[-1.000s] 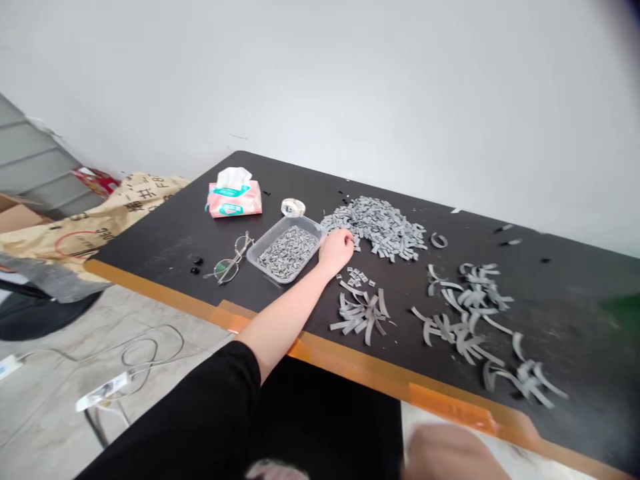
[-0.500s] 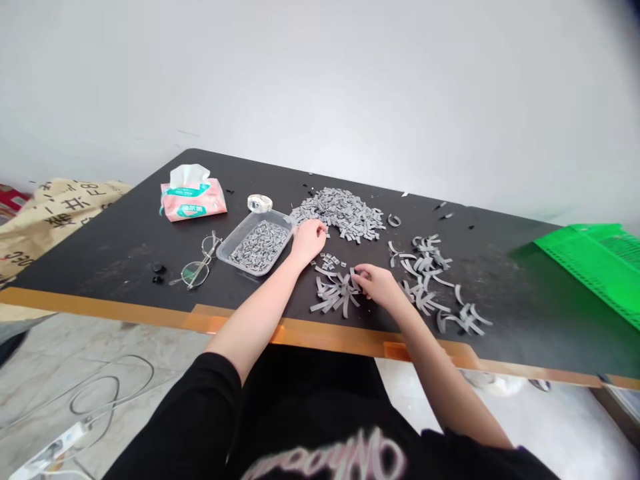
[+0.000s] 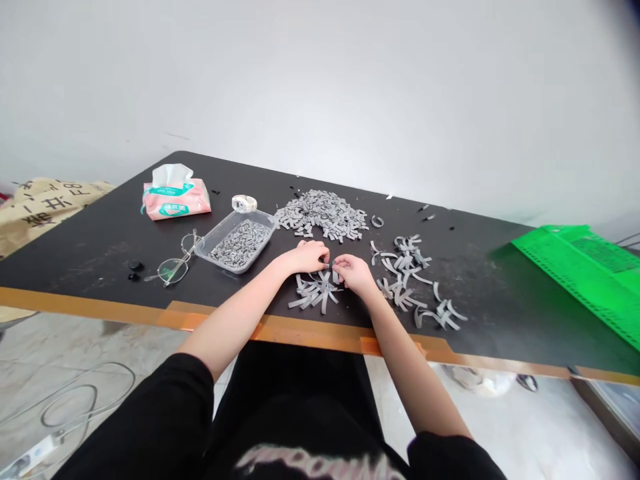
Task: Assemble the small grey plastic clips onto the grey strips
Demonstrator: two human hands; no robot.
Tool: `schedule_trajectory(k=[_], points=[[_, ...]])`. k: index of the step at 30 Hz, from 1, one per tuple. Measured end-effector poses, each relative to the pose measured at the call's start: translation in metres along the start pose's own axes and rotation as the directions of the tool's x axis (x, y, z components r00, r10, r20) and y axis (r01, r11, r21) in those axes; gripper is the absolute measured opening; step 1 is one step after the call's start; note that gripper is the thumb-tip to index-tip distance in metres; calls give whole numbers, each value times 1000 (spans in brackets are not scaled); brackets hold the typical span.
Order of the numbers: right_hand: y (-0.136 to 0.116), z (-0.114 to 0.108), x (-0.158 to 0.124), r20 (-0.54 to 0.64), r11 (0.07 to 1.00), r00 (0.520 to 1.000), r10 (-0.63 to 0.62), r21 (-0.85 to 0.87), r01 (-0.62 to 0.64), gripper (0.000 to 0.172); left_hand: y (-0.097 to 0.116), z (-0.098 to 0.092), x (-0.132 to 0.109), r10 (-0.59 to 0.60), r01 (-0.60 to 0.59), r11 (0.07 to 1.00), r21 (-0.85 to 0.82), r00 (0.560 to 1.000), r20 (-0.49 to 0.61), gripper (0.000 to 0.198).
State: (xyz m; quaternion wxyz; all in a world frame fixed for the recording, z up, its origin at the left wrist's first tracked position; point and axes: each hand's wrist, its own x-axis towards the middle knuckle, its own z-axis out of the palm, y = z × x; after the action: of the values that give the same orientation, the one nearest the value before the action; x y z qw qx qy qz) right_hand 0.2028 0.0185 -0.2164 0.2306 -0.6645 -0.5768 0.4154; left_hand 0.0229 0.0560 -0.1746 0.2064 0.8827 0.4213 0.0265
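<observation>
My left hand (image 3: 309,256) is closed in a pinch, with a small grey piece showing at its fingertips. Facing it almost tip to tip, my right hand (image 3: 353,273) pinches a short grey strip (image 3: 335,275) that hangs down from the fingers. Just below both hands a loose heap of grey strips (image 3: 314,293) lies on the black table (image 3: 480,267). Behind them spreads a big pile of small grey pieces (image 3: 323,212). To the left, a clear plastic container (image 3: 213,239) holds many tiny grey pieces. More curved grey strips (image 3: 407,270) are scattered to the right.
Eyeglasses (image 3: 173,270) lie left of the container, with a white roll-like object (image 3: 245,203) behind it. A pink tissue pack (image 3: 177,198) stands at the back left. A green perforated sheet (image 3: 583,273) covers the right end. Orange tape (image 3: 310,333) lines the front edge.
My left hand has come back from beside the big pile, and my right hand has lifted a strip from the heap. The two hands now meet. The camera view has shifted slightly right.
</observation>
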Motion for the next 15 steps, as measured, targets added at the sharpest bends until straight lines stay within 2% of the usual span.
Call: schedule_trajectory(k=[6,15], points=[[2,0,3,-13,994,999,-33,101,34,26,2,8,4,15,-13,1000,17,995,-94,38],[-5,3,4,-40,997,998,-43,65,45,26,-5,14,11,-48,34,998,-59,967,-248,37]])
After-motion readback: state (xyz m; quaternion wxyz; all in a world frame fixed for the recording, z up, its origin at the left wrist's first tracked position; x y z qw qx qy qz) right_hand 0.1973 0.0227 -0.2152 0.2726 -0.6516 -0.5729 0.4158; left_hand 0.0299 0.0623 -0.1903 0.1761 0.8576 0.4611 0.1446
